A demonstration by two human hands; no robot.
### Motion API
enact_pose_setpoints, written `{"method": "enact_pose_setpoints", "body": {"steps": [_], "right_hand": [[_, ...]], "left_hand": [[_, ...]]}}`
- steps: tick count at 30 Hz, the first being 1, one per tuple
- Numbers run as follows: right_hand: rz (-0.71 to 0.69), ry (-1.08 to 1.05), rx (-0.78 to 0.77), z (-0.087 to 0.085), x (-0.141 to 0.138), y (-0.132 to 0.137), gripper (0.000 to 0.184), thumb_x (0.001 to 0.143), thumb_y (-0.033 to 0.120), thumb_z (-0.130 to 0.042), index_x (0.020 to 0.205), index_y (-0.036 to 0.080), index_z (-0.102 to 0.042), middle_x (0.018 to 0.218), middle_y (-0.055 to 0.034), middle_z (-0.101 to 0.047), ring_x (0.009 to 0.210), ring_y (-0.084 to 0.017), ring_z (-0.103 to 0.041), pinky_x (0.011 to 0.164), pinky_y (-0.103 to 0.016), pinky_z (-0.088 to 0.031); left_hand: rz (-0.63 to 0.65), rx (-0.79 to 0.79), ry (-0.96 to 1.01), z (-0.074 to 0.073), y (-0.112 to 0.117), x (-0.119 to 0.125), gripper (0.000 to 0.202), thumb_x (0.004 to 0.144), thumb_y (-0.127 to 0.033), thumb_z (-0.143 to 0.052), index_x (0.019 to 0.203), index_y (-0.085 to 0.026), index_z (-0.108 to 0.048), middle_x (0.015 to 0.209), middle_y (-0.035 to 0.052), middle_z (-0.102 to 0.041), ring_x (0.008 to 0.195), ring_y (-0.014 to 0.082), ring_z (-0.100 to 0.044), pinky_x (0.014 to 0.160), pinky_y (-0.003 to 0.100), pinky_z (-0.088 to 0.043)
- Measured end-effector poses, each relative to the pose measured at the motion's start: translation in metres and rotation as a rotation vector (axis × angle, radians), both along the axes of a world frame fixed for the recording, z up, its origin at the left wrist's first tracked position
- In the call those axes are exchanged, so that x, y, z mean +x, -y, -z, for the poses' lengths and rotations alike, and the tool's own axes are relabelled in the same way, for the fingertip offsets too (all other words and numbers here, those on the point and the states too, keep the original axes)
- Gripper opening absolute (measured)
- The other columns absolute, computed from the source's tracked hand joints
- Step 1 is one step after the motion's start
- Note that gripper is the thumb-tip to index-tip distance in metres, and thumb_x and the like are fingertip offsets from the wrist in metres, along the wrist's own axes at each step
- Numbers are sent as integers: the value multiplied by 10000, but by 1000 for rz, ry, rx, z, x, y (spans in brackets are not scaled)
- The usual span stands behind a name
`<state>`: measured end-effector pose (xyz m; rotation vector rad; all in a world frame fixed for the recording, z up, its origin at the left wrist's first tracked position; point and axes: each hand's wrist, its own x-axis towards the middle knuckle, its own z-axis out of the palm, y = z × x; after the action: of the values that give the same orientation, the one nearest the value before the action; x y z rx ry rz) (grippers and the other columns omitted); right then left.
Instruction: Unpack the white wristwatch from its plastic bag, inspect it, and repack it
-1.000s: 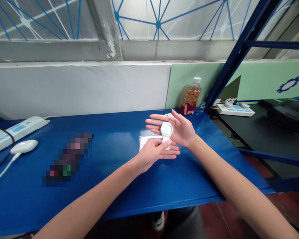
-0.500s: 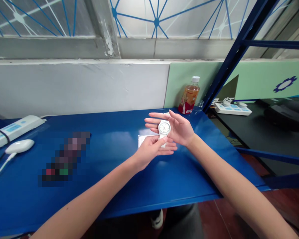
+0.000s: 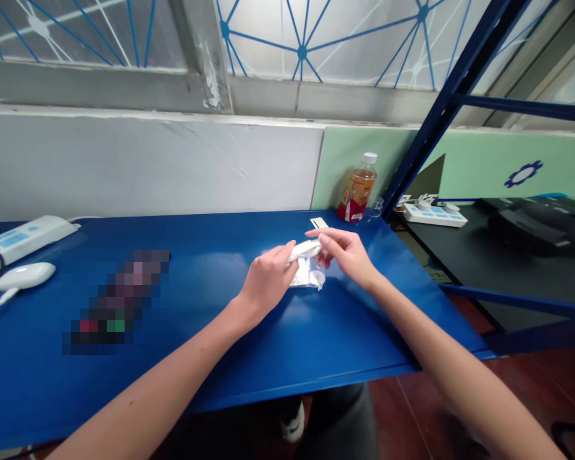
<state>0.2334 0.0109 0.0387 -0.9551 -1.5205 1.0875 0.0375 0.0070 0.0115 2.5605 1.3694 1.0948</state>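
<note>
A white wristwatch (image 3: 306, 250) is held between both hands just above the blue table (image 3: 211, 319). My left hand (image 3: 267, 281) grips one end of its strap with closed fingers. My right hand (image 3: 345, 254) pinches the other end from the right, fingers curled. Part of the watch hangs down below the hands (image 3: 316, 278). A white flat packet lies on the table under the hands, mostly hidden by them.
A bottle of amber drink (image 3: 357, 189) stands at the table's back right by a blue rack post (image 3: 431, 121). A small white card (image 3: 319, 222) lies behind the hands. A white mouse-like device (image 3: 23, 276) and power strip (image 3: 23, 234) sit far left. A blurred-out object (image 3: 119, 300) lies left of centre.
The watch lay on my open right palm before. Now both hands have turned over and closed on it, lower and nearer the table.
</note>
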Motion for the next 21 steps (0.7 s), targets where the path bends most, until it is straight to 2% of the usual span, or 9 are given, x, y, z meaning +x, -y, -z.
{"method": "enact_pose_setpoints", "body": {"steps": [3, 7, 10, 13, 15, 18, 21], "right_hand": [[21, 70, 42, 5, 1, 4, 292, 795, 402, -721, 952, 157, -739, 617, 0, -639, 520, -108, -577, 496, -237, -465], [2, 16, 2, 8, 10, 0, 222, 778, 339, -703, 906, 159, -723, 661, -7, -661, 532, -114, -583, 529, -257, -490], [40, -9, -14, 8, 17, -4, 162, 751, 290, -666, 838, 159, -703, 658, -1, -643, 525, -114, -558, 531, -264, -484], [92, 38, -5, 8, 20, -6, 120, 743, 242, -595, 792, 162, -670, 630, 15, -593, 528, -112, -521, 528, -256, -451], [134, 135, 32, 10, 21, -7, 113, 745, 214, -551, 785, 169, -647, 651, 14, -588, 553, -116, -511, 544, -254, -429], [196, 369, 114, 13, 24, -8, 124, 750, 180, -503, 785, 182, -623, 718, 1, -622, 605, -128, -515, 579, -256, -403], [261, 625, 137, 15, 30, -8, 123, 746, 180, -502, 784, 195, -618, 671, 8, -610, 577, -133, -485, 562, -259, -355]], "left_hand": [[25, 50, -47, 5, 0, 2, 334, 904, -174, -550, 1230, -136, -613, 1099, 131, -721, 969, 267, -703, 806, 361, -569], [126, 46, -40, -5, -1, 1, 368, 933, -231, -555, 1288, -134, -569, 1216, 144, -676, 1087, 266, -661, 918, 395, -540], [185, -76, -161, -19, -4, -4, 625, 895, -361, -638, 1426, -117, -416, 1391, 180, -549, 1271, 306, -534, 1024, 450, -465], [246, -218, -359, -25, -7, -15, 789, 821, -484, -700, 1439, -102, -393, 1454, 212, -472, 1342, 366, -442, 1055, 489, -418], [274, -255, -397, -22, -8, -22, 761, 828, -498, -682, 1432, -131, -402, 1455, 196, -475, 1350, 359, -433, 1067, 485, -399], [305, -284, -348, -10, -9, -28, 624, 889, -495, -613, 1403, -192, -432, 1420, 148, -525, 1340, 323, -451, 1052, 460, -414], [287, -292, -284, 0, -9, -29, 562, 911, -459, -604, 1389, -211, -446, 1403, 136, -540, 1313, 314, -479, 1040, 475, -422]]}}
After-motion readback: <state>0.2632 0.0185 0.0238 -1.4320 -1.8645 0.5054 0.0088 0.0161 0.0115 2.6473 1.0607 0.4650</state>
